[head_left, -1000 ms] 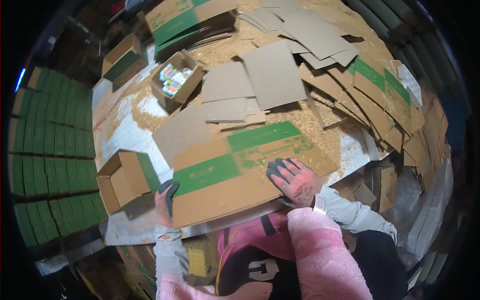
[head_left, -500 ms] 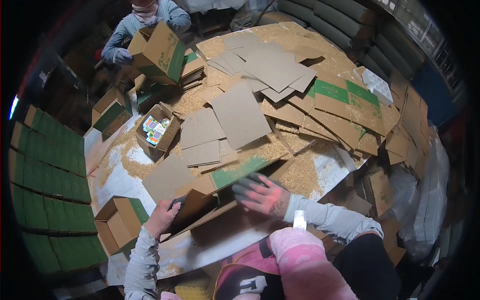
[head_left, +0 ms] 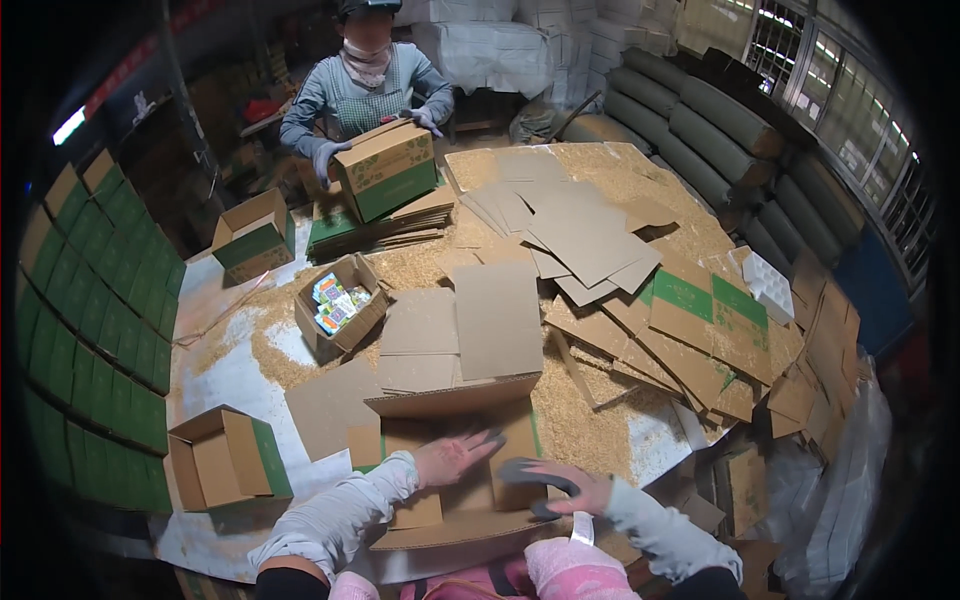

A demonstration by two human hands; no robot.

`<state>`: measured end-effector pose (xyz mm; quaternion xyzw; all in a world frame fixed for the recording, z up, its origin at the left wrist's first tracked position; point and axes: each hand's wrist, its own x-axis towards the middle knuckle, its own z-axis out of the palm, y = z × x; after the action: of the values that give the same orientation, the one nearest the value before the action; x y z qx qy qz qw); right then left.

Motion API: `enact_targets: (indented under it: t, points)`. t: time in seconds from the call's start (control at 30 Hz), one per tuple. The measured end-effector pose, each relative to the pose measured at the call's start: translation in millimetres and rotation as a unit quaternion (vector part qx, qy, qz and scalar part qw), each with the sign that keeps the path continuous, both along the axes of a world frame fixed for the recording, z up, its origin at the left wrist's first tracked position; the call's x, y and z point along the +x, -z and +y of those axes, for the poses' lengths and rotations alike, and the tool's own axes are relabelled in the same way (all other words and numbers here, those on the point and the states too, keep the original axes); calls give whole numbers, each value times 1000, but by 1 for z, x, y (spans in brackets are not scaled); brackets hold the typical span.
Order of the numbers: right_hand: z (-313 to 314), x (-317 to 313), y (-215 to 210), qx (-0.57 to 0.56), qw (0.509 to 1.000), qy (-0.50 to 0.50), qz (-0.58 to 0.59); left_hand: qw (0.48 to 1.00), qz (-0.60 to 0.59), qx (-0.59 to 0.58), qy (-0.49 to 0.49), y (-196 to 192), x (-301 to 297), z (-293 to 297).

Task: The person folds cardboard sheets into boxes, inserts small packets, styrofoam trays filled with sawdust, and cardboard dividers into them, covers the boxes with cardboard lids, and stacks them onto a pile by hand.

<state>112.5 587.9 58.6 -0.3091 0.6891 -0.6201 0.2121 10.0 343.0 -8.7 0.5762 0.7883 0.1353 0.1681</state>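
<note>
A cardboard box (head_left: 452,398) lies open in front of me, its far panel upright and several flaps folded inward. My left hand (head_left: 452,462) reaches into it from the left, fingers stretched out over the inner flaps. On the right side, my right hand (head_left: 565,487) is open, thumb and fingers apart, by the right flap. Dark grey coverings sit on the fingers of both hands. Whether the fingertips press on the cardboard is hard to tell. Flat grey-brown cardboard sheets (head_left: 498,322) lie just beyond the box.
Nearby on the left stand an open empty box (head_left: 222,460) and a box of small printed packets (head_left: 338,305). Green cartons (head_left: 100,300) are stacked at far left. Across the table a co-worker (head_left: 368,90) holds a carton (head_left: 388,170). Flattened cartons (head_left: 700,320) lie right, among wood shavings (head_left: 605,435).
The carton before me has turned from a tilted, partly folded piece to an open box with flaps inside. Both hands moved onto it; my left let go of its edge. The co-worker's carton was lowered.
</note>
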Motion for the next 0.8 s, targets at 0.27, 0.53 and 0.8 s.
enact_targets:
  t: [0.27, 0.53, 0.8]
  points:
    - [-34, -6, 76, 183, 849, 494, 38, 864, -453, 195, -104, -154, -88, 0]
    - [-43, 11, 67, 17, 902, 425, -73, 696, -494, 206, -479, 11, 29, -136]
    - [3, -3, 36, 110, 915, 370, -116, 976, 56, 128, -168, 10, 130, -152]
